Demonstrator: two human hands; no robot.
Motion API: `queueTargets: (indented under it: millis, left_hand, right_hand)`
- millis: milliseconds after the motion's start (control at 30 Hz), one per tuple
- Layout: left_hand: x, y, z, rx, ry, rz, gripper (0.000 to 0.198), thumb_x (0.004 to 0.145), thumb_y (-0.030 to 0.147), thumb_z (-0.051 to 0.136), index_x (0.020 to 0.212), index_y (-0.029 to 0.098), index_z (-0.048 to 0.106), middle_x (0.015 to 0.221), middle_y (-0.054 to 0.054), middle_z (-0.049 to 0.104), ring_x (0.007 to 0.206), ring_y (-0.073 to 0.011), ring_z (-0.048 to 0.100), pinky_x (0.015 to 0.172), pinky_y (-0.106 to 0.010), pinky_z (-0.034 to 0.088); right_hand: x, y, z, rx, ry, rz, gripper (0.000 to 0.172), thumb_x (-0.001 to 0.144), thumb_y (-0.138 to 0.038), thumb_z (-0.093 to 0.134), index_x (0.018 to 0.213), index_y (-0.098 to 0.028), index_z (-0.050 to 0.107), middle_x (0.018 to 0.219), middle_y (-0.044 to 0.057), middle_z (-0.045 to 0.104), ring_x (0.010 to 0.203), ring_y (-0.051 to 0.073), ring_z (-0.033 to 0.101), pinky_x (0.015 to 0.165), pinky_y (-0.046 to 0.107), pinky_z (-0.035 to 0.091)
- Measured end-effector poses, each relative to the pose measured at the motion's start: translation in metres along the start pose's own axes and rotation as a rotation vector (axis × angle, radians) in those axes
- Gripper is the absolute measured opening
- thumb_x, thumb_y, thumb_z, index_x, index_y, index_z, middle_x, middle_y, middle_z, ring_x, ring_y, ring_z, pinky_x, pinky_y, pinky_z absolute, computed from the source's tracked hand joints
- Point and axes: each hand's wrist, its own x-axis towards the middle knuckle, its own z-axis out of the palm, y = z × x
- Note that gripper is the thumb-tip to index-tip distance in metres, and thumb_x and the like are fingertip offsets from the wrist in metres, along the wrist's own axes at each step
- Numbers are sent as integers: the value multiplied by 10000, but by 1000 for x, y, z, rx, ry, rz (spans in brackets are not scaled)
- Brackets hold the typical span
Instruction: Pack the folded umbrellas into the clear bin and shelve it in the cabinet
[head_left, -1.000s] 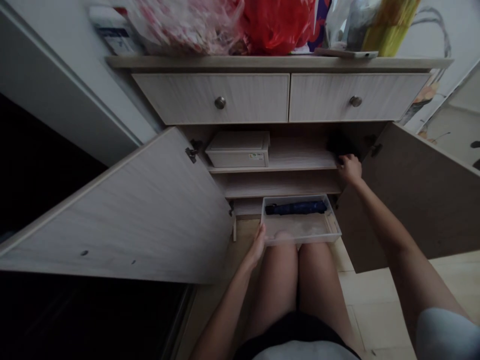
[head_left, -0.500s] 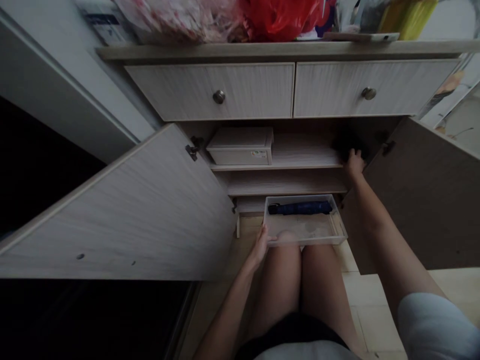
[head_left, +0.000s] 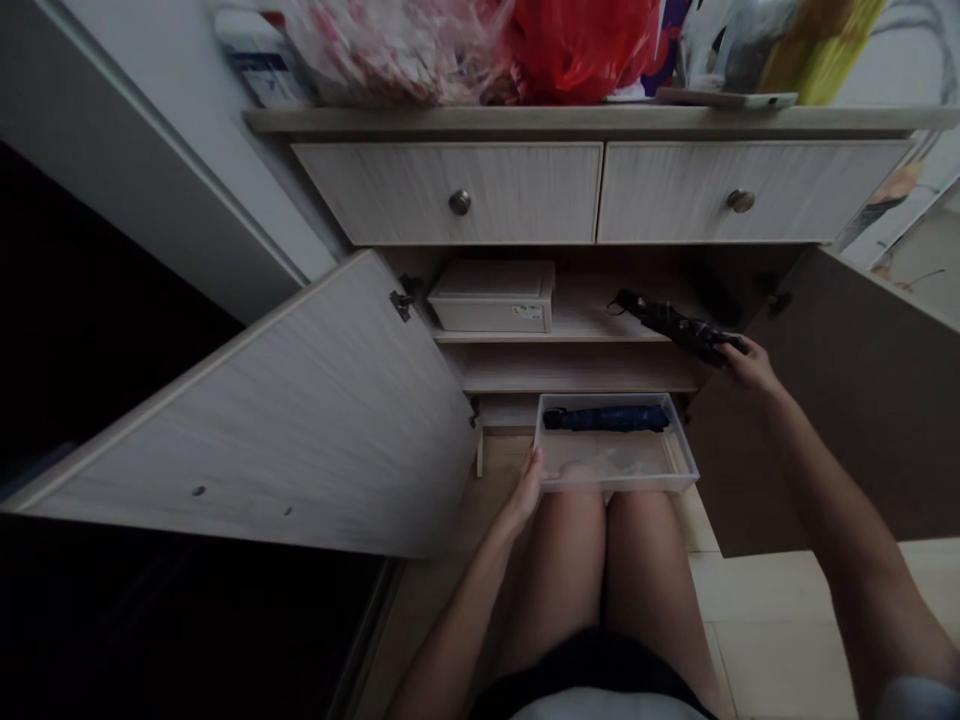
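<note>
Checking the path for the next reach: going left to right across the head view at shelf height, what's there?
Left door → white box → black umbrella → right hand → right door

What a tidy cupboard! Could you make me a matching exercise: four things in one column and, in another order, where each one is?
Things:
1. Blue folded umbrella
2. White box
3. Black folded umbrella
4. Left hand

Places:
A. On the cupboard shelf
B. In the right hand
C. Inside the clear plastic tray
D. At the tray's near edge

Pairs: 1-C, 2-A, 3-B, 4-D
</note>
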Motion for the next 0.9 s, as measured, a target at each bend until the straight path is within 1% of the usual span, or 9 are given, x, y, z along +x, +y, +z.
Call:
queueTargets:
  millis: [67, 100, 200, 300, 433, 567, 667, 833, 900]
  left_hand:
    - [-1, 2, 1, 25, 18, -14, 650, 977, 596, 393, 1538, 270, 368, 1546, -78, 453, 1105, -288, 682, 1099, -447, 424]
    - [-1, 3, 2, 24, 19, -11, 639, 982, 587, 387, 1536, 268, 371, 1547, -75, 452, 1125, -288, 672, 1100, -447, 424]
    - [-2, 3, 4, -12, -4, 50, 635, 977, 584, 401, 1517, 249, 409, 1533, -72, 473, 1262, -300, 586, 1106, -432, 424]
    - [-2, 1, 4, -21, 8, 85, 633, 974, 572, 418, 1498, 219, 441, 1526, -85, 480, 1358, -307, 496, 1107, -427, 427]
    - [0, -2, 2, -7, 40, 59, 629, 965, 567, 444, 1445, 165, 506, 1493, -131, 512, 1385, -321, 465, 1116, -434, 414]
    - [0, -2, 2, -6, 72, 46, 583, 949, 574, 480, 1395, 207, 563, 1411, -111, 597, 1369, -319, 484, 1122, -442, 406]
    - [-1, 1, 4, -11, 53, 37, 567, 941, 591, 480, 1352, 220, 604, 1358, -91, 640, 1319, -326, 535, 1100, -456, 431]
    - [-2, 1, 4, -34, 49, 79, 597, 919, 607, 508, 1366, 221, 598, 1368, -85, 635, 1370, -331, 481, 1122, -444, 408]
    - [0, -1, 2, -36, 43, 87, 615, 909, 619, 519, 1355, 205, 607, 1370, -95, 632, 1358, -334, 493, 1123, -446, 405]
  right_hand:
    - [-25, -5, -10, 67, -131, 2, 418, 570, -446, 771, 892, -208, 651, 832, 28, 660, 754, 191, 636, 684, 331, 567]
    - [-37, -8, -14, 71, -189, 4, 423, 556, -445, 786, 884, -214, 653, 840, 28, 667, 745, 184, 636, 683, 324, 567]
    - [-70, -17, -22, 19, -349, 3, 426, 580, -476, 799, 890, -218, 661, 855, 33, 683, 717, 171, 635, 682, 313, 561]
    - [-96, -22, -23, -30, -485, -19, 438, 610, -504, 800, 897, -201, 668, 858, 39, 690, 715, 167, 627, 678, 295, 541]
    - [-120, -23, -18, -58, -658, -42, 393, 653, -468, 796, 903, -186, 686, 873, 40, 690, 769, 173, 617, 722, 287, 516]
    - [-130, -15, -8, -85, -795, -40, 361, 687, -432, 765, 931, -179, 681, 857, 31, 670, 747, 161, 594, 687, 272, 490]
    - [-132, -10, 0, -150, -852, -92, 335, 725, -404, 722, 968, -179, 671, 872, 32, 660, 749, 162, 587, 670, 269, 479]
    - [-126, -5, 10, -251, -890, -344, 280, 745, -319, 678, 994, -192, 659, 1020, 75, 663, 952, 226, 624, 839, 343, 499]
    - [-123, -3, 13, -338, -894, -429, 270, 746, -269, 659, 1006, -196, 663, 1034, 80, 668, 971, 235, 630, 860, 352, 493]
